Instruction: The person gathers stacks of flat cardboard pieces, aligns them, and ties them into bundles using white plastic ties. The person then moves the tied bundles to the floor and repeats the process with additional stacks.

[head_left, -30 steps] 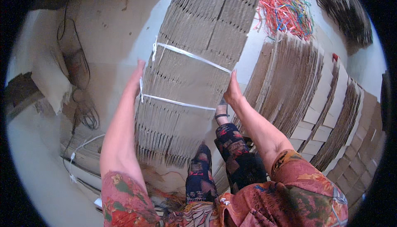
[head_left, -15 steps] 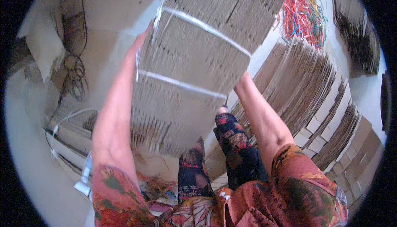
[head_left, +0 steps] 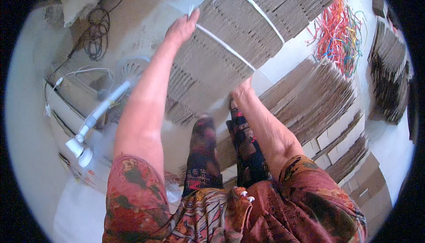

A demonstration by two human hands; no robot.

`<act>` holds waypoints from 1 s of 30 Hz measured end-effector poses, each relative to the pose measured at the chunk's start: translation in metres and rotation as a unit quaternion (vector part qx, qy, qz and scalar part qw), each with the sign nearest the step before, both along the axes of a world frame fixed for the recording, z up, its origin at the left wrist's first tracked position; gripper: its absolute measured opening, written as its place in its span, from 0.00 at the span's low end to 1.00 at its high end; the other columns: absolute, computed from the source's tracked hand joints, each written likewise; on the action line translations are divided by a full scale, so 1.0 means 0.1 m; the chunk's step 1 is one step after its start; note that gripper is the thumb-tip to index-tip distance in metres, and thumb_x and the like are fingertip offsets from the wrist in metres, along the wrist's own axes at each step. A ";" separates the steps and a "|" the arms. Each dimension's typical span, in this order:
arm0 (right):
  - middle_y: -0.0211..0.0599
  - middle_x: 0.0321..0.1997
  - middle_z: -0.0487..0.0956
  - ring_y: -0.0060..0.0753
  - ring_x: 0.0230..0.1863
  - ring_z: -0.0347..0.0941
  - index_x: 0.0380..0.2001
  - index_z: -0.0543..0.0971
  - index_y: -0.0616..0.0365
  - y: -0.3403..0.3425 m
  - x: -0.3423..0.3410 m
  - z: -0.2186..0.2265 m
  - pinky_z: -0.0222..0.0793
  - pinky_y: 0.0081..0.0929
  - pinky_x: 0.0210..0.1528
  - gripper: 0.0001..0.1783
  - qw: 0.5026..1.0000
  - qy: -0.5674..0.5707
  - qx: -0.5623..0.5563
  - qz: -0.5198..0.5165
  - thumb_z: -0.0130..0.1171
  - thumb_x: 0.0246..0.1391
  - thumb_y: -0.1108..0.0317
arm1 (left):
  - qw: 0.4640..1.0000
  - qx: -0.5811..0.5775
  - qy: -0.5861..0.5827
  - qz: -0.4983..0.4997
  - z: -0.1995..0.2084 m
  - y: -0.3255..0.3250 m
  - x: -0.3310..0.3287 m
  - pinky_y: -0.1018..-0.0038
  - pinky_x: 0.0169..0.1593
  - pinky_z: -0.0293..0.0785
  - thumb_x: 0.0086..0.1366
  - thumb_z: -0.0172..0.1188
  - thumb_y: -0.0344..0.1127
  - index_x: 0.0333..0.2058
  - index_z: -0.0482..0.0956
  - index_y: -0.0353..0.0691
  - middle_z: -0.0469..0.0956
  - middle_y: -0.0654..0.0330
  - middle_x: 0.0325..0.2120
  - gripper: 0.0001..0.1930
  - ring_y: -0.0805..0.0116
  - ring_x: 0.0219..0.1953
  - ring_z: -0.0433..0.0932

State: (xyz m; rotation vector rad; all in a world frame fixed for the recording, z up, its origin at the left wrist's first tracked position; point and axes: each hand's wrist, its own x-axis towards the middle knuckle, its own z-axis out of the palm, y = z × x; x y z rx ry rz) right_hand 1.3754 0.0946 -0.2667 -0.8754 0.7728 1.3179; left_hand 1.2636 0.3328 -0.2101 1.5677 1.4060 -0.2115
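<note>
A long bundle of flattened brown cardboard [head_left: 217, 53], bound with two white straps, slants across the upper middle of the view. My left hand [head_left: 180, 30] is closed on the bundle's left side, its thumb up beside the end of the nearer white strap [head_left: 226, 46]. On the opposite side my right hand [head_left: 242, 88] grips the bundle's lower edge, just below that strap's other end. Its fingertips are hidden under the cardboard. The farther strap [head_left: 259, 11] has a knot at its left end.
Stacked cardboard [head_left: 312, 95] stands close on the right, with another pile [head_left: 389, 70] beyond it. Red and multicoloured strips [head_left: 338, 30] lie in a heap at the upper right. Left of me are a white fan [head_left: 104, 106], its cord and a dark coiled cable [head_left: 97, 35].
The bundle has moved farther from me and turned, its far end now pointing more to the right. My left hand, hidden before, now shows. More of the fan has come into view.
</note>
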 end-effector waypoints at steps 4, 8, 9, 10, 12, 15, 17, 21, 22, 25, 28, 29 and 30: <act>0.35 0.44 0.74 0.40 0.45 0.68 0.43 0.74 0.54 0.16 -0.02 0.26 0.64 0.38 0.49 0.27 0.999 -0.043 -0.009 -0.004 0.45 0.52 0.44 | 0.996 0.065 -0.026 -0.048 0.20 0.03 0.04 0.65 0.54 0.63 0.57 0.40 0.67 0.49 0.70 0.38 0.73 0.45 0.45 0.38 0.51 0.51 0.70; 0.37 0.45 0.74 0.41 0.46 0.68 0.44 0.73 0.55 0.15 -0.10 0.14 0.65 0.41 0.49 0.27 0.995 -0.098 -0.019 0.020 0.43 0.52 0.44 | 0.979 0.193 0.040 -0.048 0.19 -0.08 0.03 0.57 0.57 0.57 0.59 0.42 0.65 0.51 0.68 0.40 0.68 0.51 0.51 0.34 0.55 0.57 0.62; 0.38 0.45 0.74 0.41 0.46 0.68 0.44 0.73 0.55 0.07 -0.05 -0.03 0.65 0.42 0.50 0.27 0.993 -0.112 -0.006 0.022 0.43 0.52 0.44 | 0.953 0.293 0.045 -0.057 0.23 -0.19 0.07 0.53 0.58 0.54 0.59 0.44 0.63 0.52 0.66 0.41 0.66 0.53 0.53 0.33 0.56 0.59 0.58; 0.41 0.52 0.70 0.44 0.50 0.65 0.50 0.69 0.56 0.01 0.05 -0.15 0.64 0.43 0.50 0.33 0.991 -0.119 -0.011 0.067 0.37 0.54 0.40 | 0.926 0.376 0.014 -0.027 0.25 -0.31 0.10 0.48 0.59 0.49 0.58 0.49 0.57 0.54 0.63 0.42 0.64 0.55 0.53 0.31 0.57 0.60 0.54; 0.41 0.56 0.66 0.46 0.52 0.63 0.54 0.64 0.56 -0.10 0.12 0.24 0.63 0.44 0.51 0.37 0.972 -0.127 -0.090 0.177 0.33 0.54 0.36 | 0.915 0.380 -0.135 0.036 0.66 -0.71 0.06 0.51 0.52 0.57 0.53 0.58 0.45 0.47 0.67 0.38 0.71 0.51 0.43 0.25 0.53 0.49 0.66; 0.43 0.61 0.60 0.50 0.54 0.61 0.60 0.55 0.56 -0.82 0.61 0.26 0.58 0.46 0.54 0.43 0.944 -0.122 -0.085 0.295 0.26 0.54 0.32 | 0.881 0.349 -0.320 0.017 1.37 -1.67 -0.03 0.60 0.45 0.67 0.52 0.61 0.37 0.39 0.70 0.35 0.73 0.48 0.35 0.18 0.48 0.40 0.71; 0.46 0.61 0.60 0.47 0.54 0.62 0.60 0.55 0.57 -0.97 0.62 0.76 0.57 0.44 0.55 0.42 0.899 -0.131 -0.156 0.388 0.28 0.55 0.34 | 0.914 0.155 -0.373 -0.022 1.67 -2.36 -0.35 0.61 0.41 0.71 0.60 0.52 0.41 0.37 0.72 0.35 0.74 0.50 0.33 0.14 0.52 0.36 0.74; 0.57 0.52 0.68 0.52 0.47 0.71 0.58 0.55 0.66 -1.37 0.79 1.52 0.68 0.42 0.44 0.45 0.817 -0.190 -0.210 0.502 0.34 0.54 0.34 | 0.953 -0.019 -0.300 -0.017 2.01 -3.19 -1.12 0.65 0.43 0.71 0.59 0.53 0.41 0.39 0.75 0.37 0.76 0.49 0.37 0.14 0.53 0.38 0.75; 0.57 0.51 0.69 0.51 0.45 0.71 0.58 0.55 0.66 -1.45 0.78 1.66 0.69 0.41 0.42 0.45 0.813 -0.184 -0.219 0.507 0.35 0.53 0.34 | 0.964 -0.026 -0.263 0.003 2.02 -3.31 -1.35 0.65 0.42 0.71 0.59 0.54 0.41 0.39 0.75 0.37 0.76 0.49 0.35 0.15 0.53 0.37 0.75; 0.56 0.48 0.71 0.49 0.43 0.73 0.57 0.57 0.66 -1.45 0.67 1.87 0.69 0.40 0.39 0.44 0.801 -0.166 -0.225 0.529 0.37 0.53 0.35 | 0.982 -0.028 -0.139 0.128 2.14 -3.57 -1.93 0.66 0.39 0.72 0.58 0.55 0.41 0.39 0.75 0.37 0.77 0.50 0.32 0.15 0.53 0.35 0.77; 0.54 0.46 0.73 0.45 0.42 0.73 0.55 0.60 0.66 -1.31 0.42 2.03 0.69 0.40 0.41 0.41 0.774 -0.169 -0.179 0.584 0.39 0.54 0.37 | 0.966 0.024 -0.050 0.251 2.17 -3.93 -2.32 0.66 0.38 0.73 0.58 0.55 0.41 0.38 0.75 0.35 0.78 0.50 0.31 0.15 0.55 0.34 0.78; 0.53 0.45 0.73 0.44 0.41 0.74 0.54 0.61 0.66 -1.18 0.29 2.08 0.69 0.39 0.41 0.41 0.752 -0.175 -0.147 0.618 0.40 0.53 0.37 | 0.951 0.025 -0.034 0.307 2.17 -4.13 -2.39 0.66 0.38 0.73 0.59 0.54 0.41 0.38 0.75 0.35 0.78 0.49 0.31 0.16 0.56 0.33 0.78; 0.52 0.45 0.74 0.43 0.40 0.74 0.54 0.63 0.66 -1.05 0.14 2.16 0.69 0.38 0.41 0.41 0.730 -0.177 -0.118 0.650 0.41 0.53 0.37 | 0.944 0.055 -0.019 0.324 2.11 -4.38 -2.45 0.66 0.37 0.73 0.59 0.54 0.43 0.38 0.75 0.34 0.78 0.48 0.30 0.17 0.56 0.31 0.78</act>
